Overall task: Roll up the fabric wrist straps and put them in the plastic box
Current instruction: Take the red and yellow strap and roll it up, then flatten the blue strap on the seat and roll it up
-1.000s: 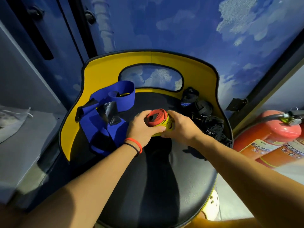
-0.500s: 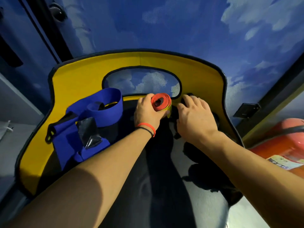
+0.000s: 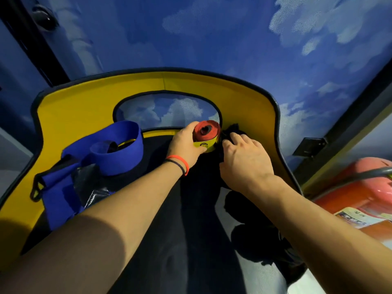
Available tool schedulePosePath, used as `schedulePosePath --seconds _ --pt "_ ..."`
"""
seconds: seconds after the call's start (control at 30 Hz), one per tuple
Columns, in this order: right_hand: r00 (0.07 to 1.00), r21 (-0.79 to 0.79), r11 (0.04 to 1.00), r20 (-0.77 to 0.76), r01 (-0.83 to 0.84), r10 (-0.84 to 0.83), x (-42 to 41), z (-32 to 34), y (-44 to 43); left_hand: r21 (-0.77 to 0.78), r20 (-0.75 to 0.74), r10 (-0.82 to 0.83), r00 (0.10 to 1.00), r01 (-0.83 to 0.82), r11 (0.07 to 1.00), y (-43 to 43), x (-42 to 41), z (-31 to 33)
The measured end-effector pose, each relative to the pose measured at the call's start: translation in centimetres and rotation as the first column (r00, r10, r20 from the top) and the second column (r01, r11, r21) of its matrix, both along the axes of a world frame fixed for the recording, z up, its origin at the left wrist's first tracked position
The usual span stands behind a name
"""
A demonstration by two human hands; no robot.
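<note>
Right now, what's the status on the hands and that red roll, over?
Left-hand grip holds red roll near chair back. Right-hand grip on black straps, hold unclear. Blue strap loose at left, out of the way.

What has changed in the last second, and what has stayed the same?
The left hand carried the rolled red strap forward to the yellow backrest and now grips it alone. The right hand let go of it and moved right onto the black straps; whether it grips one is unclear. The blue strap stayed on the left.
</note>
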State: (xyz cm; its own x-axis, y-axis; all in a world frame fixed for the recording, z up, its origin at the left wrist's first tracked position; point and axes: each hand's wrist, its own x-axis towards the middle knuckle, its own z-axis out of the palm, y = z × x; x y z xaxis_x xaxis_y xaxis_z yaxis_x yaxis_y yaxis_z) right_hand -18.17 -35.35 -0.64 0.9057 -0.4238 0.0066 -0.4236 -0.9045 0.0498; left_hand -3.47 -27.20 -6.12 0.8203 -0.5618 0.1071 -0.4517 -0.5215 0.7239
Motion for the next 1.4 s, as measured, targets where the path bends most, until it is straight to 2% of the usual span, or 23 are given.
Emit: schedulePosePath --seconds 0.13,0.3,0.47,0.6,0.67,0.77,0.9,0.97,1.07,1.17,1.23,1.33,1.4 --pt "1.000 0.006 1.000 0.020 -0.002 0.002 0.1 -0.1 -0.2 0.033 0.095 0.075 0.993 -0.078 0.996 -1.5 -0.2 -0.1" --pt "1.000 0.001 1.000 0.016 -0.005 0.005 0.3 0.2 -0.1 0.070 0.171 0.075 0.982 -0.088 0.994 -1.2 0.0 -0.3" --pt "0.999 -0.017 0.999 -0.014 -0.030 0.030 0.0 0.1 0.6 0.103 0.111 0.027 0.993 -0.039 0.994 -0.7 -0.1 0.1" --pt "0.995 0.000 0.995 0.023 -0.098 0.098 -0.3 0.4 2.1 0.121 0.065 -0.008 0.998 0.000 0.993 2.4 -0.6 1.4" --pt "0.992 0.058 0.991 0.035 -0.123 0.121 -0.3 0.8 3.3 0.148 0.092 -0.036 0.995 0.022 0.989 5.4 -0.8 2.6" --pt "0.987 0.251 0.955 0.020 -0.157 0.157 -0.2 1.3 5.9 0.212 0.130 -0.072 0.989 0.044 0.976 11.3 -1.0 5.1" --pt "0.977 0.463 0.872 -0.051 -0.160 0.206 0.2 0.7 10.9 0.264 0.171 -0.019 0.985 -0.027 0.964 19.2 -0.1 7.8" --pt "0.980 0.557 0.819 -0.041 -0.138 0.194 0.5 -0.4 13.5 0.259 0.104 0.044 0.994 -0.070 0.963 22.3 0.4 8.1" --pt "0.995 0.700 0.711 -0.012 -0.065 0.102 1.4 -1.9 16.8 0.200 -0.073 0.163 0.984 -0.145 0.969 25.4 0.8 7.3" --pt "0.999 0.852 0.523 0.014 0.012 -0.045 2.4 -2.5 19.1 0.179 -0.349 0.235 0.907 -0.182 0.967 26.6 1.1 5.9" --pt "0.992 0.908 0.416 -0.001 0.052 -0.124 3.0 -2.5 20.2 0.160 -0.489 0.217 0.845 -0.158 0.974 27.1 0.5 5.4" --pt "0.979 0.913 0.395 -0.024 0.103 -0.200 3.4 -2.5 20.8 0.105 -0.547 0.154 0.823 -0.115 0.988 27.5 -0.5 4.7" --pt "0.976 0.936 0.338 -0.027 0.100 -0.214 2.9 -2.1 20.6 0.073 -0.557 0.082 0.826 -0.050 0.996 27.6 -1.0 4.7"
